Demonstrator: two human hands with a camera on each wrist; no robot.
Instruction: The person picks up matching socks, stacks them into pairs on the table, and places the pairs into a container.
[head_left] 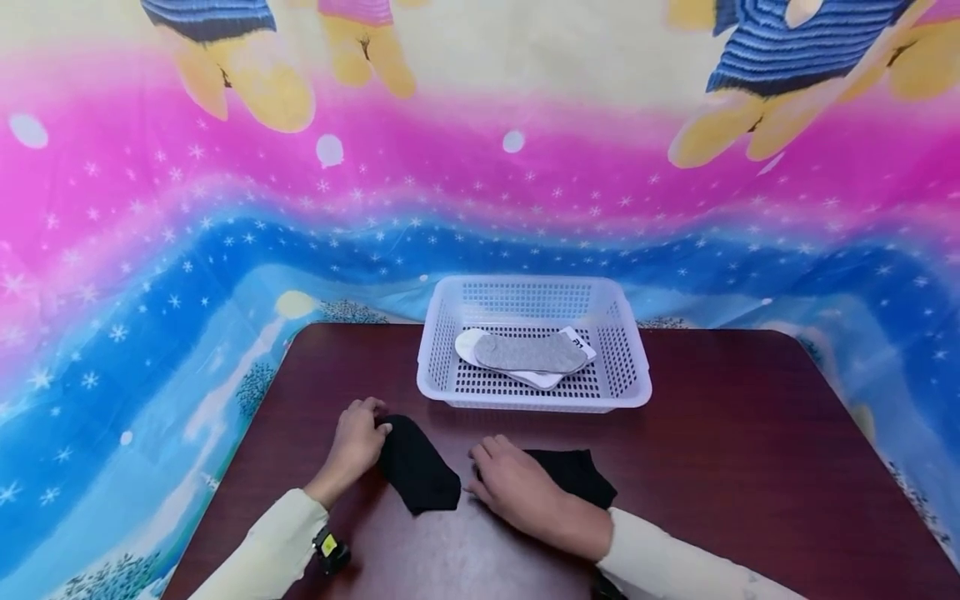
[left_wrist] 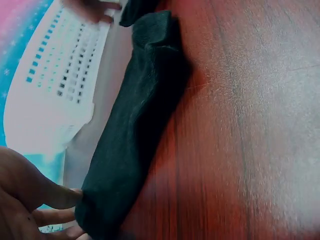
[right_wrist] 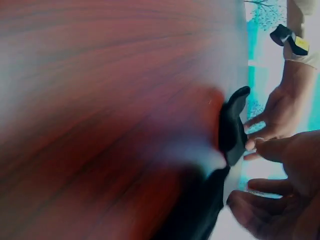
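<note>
Two black socks lie flat on the table in the head view. My left hand [head_left: 357, 440] is at the rounded far end of the left black sock [head_left: 420, 467], thumb and fingers at its edge. Seen from the left wrist, the thumb tip overlaps that end of the sock [left_wrist: 132, 120], with the other fingers partly hidden beside it. My right hand [head_left: 517, 492] lies over the near-left part of the right black sock [head_left: 573, 475] and hides some of it. Its fingers [right_wrist: 270, 187] are spread and loosely bent, with nothing between them.
Behind the socks stands a white plastic basket [head_left: 532, 403] with perforated sides. Grey and white socks [head_left: 528, 354] lie stacked inside it. The dark red-brown table [head_left: 750, 450] ends at a patterned cloth backdrop [head_left: 480, 192].
</note>
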